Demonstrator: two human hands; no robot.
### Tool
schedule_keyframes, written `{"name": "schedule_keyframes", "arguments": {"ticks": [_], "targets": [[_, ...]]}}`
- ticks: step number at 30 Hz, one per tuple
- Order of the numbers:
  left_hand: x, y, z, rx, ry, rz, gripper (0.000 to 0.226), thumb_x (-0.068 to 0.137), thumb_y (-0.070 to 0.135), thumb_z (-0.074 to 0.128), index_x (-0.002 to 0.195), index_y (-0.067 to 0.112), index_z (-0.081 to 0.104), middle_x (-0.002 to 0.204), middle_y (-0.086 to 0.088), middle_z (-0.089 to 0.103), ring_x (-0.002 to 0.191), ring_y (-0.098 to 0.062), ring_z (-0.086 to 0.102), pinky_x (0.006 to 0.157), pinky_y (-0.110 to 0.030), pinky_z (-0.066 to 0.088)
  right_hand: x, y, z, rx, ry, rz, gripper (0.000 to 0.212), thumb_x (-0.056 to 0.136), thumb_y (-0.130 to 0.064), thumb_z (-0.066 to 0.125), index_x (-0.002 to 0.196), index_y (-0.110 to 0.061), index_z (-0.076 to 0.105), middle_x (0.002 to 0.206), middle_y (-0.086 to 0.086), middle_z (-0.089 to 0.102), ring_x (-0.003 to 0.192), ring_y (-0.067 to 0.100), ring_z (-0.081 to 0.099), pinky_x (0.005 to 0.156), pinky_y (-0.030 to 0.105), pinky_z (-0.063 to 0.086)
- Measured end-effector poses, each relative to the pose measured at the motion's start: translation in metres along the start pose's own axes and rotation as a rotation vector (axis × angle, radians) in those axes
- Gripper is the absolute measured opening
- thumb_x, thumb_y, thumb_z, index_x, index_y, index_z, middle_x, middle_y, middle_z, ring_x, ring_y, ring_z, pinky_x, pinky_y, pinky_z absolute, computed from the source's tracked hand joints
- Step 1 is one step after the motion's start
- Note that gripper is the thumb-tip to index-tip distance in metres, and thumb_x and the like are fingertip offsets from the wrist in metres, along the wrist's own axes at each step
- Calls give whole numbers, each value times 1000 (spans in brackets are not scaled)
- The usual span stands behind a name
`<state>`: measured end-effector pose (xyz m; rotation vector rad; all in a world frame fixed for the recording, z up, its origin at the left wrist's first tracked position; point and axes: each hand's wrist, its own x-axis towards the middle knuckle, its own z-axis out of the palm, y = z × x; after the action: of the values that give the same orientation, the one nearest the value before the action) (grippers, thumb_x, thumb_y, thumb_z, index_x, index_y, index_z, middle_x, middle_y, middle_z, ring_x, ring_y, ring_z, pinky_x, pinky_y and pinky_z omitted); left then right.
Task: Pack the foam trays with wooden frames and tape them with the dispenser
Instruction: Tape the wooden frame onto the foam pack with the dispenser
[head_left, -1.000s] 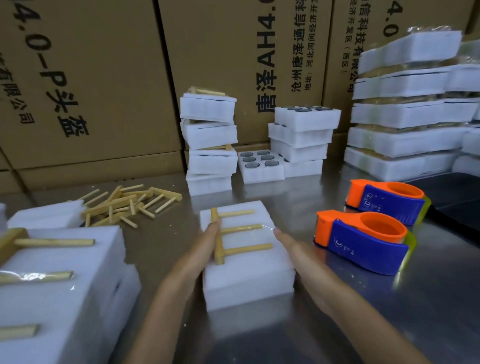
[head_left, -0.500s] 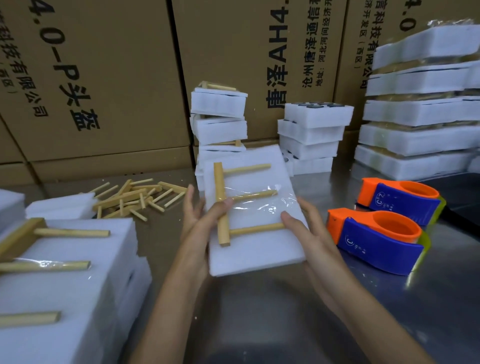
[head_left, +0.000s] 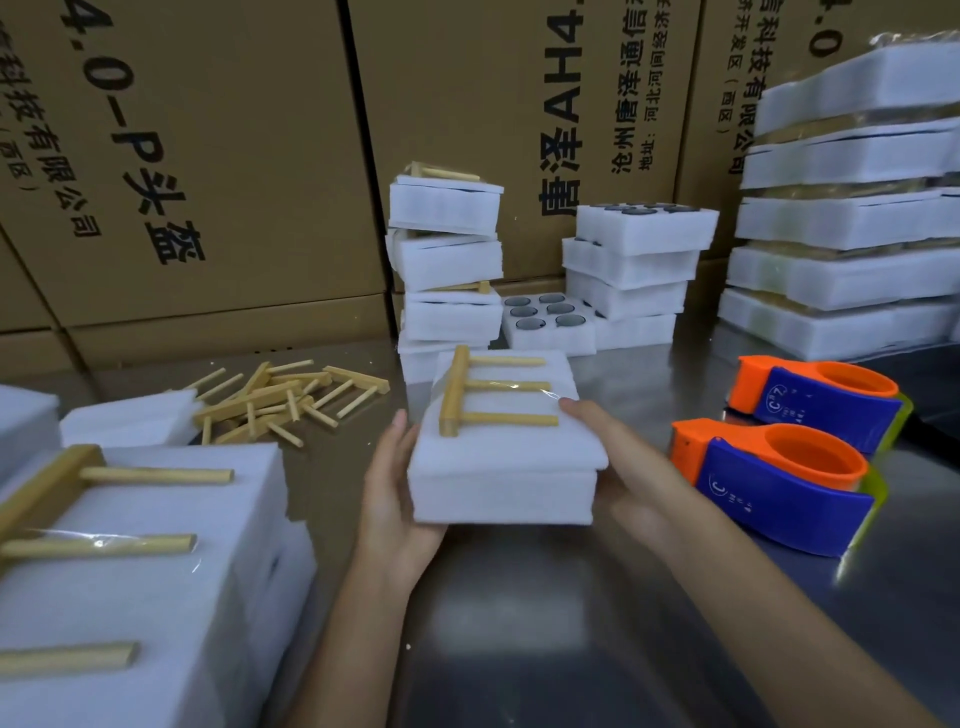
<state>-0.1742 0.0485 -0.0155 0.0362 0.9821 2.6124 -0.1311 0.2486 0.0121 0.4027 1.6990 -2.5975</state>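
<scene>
I hold a white foam tray pack above the steel table, level, with a wooden frame taped flat on its top by clear tape. My left hand cups the pack's left side and underside. My right hand grips its right side, thumb on the top edge. Two orange-and-blue tape dispensers lie to the right, the nearer dispenser and the farther dispenser. A heap of loose wooden frames lies left of centre.
Finished packs with frames are stacked at the near left. Foam tray stacks and trays with round holes stand at the back, a taller stack at the right. Cardboard boxes wall the rear. Steel table.
The pack was lying on the table, then both hands lifted it and tilted its top toward me. Now it is held level again, a little lower.
</scene>
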Motion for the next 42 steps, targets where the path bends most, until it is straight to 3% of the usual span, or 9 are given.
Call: {"name": "schedule_keyframes", "arguments": {"ticks": [6, 10, 15, 22, 25, 28, 32, 38, 42], "targets": [[22, 4, -19, 141, 405, 328, 42, 97, 31, 48, 137, 17, 52, 150, -6, 43, 139, -21, 40, 108, -33, 36, 71, -1, 30, -56, 64, 56, 36, 86, -29, 69, 118, -13, 70, 113, 9, 74, 109, 27, 68, 97, 41, 53], [33, 2, -27, 436, 319, 315, 45, 92, 35, 54, 136, 24, 53, 139, 2, 57, 125, -14, 54, 96, -30, 45, 118, -3, 58, -88, 107, 106, 24, 81, -26, 70, 100, -13, 71, 88, 7, 75, 79, 26, 69, 76, 35, 56], [38, 0, -32, 905, 308, 317, 67, 91, 21, 64, 149, 35, 34, 138, 8, 53, 119, -14, 55, 99, -42, 49, 155, 11, 64, -87, 278, 0, 42, 74, -17, 72, 113, -3, 68, 112, 18, 71, 104, 35, 67, 94, 46, 54], [41, -7, -39, 1012, 375, 455, 58, 99, 12, 51, 151, 27, 32, 143, 5, 50, 127, -12, 49, 99, -29, 43, 141, 37, 46, -30, 295, -153, 9, 80, -22, 69, 80, -14, 73, 81, 1, 73, 71, 19, 64, 64, 29, 51], [37, -10, -35, 1101, 437, 546, 55, 96, 10, 50, 146, 28, 37, 138, 4, 51, 124, -14, 50, 91, -25, 43, 121, 44, 31, -272, 282, -225, 16, 85, -18, 55, 74, -15, 66, 75, 5, 64, 70, 19, 54, 65, 29, 41], [25, -15, -24, 1419, 464, 814, 50, 92, 10, 52, 139, 26, 43, 137, 8, 44, 123, -5, 39, 85, -12, 32, 88, 56, -4, -1044, 123, -564, 18, 94, -16, 50, 90, -7, 66, 95, 11, 69, 91, 26, 61, 80, 34, 46], [21, -38, 17, 1518, 199, 995, 40, 87, 10, 50, 123, 26, 51, 125, 13, 47, 121, -3, 37, 96, -17, 32, 70, 62, -25, -1472, -2, -697, 27, 92, -23, 49, 109, -7, 63, 114, 13, 64, 112, 32, 56, 97, 42, 44], [120, -63, 105, 2067, -236, 722, 49, 88, 19, 54, 136, 15, 44, 138, -5, 42, 125, -25, 42, 99, -39, 41, 82, 46, -29, -1073, 65, -744, 19, 81, -4, 56, 97, -1, 66, 94, 19, 68, 87, 32, 63, 69, 41, 48], [223, -57, 142, 2315, -189, 322, 67, 93, 29, 54, 151, 16, 24, 154, -13, 29, 138, -33, 33, 109, -46, 35, 100, 45, -38, -931, 191, -753, 18, 81, -2, 57, 89, -7, 72, 80, 10, 71, 77, 23, 62, 76, 36, 47]]}}
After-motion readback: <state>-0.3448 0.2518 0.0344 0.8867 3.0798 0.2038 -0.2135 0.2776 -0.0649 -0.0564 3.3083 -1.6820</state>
